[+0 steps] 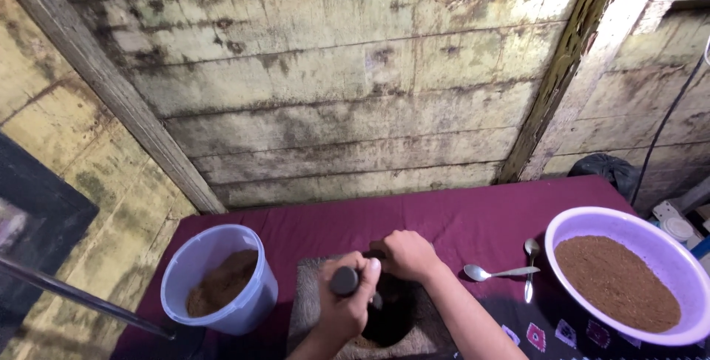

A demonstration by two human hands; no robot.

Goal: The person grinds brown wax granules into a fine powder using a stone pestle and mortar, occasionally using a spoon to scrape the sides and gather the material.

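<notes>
There is one view only, from a camera on the person's head. It looks forward and down, close over the maroon tablecloth (pixel 458 219), and faces a stained plank wall (pixel 333 93). The person's own arms enter from the bottom edge; the table's near edge is cut off.

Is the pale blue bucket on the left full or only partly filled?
Partly filled. The bucket stands upright, and brown powder lies banked against its far inner wall, well below the rim.
</notes>
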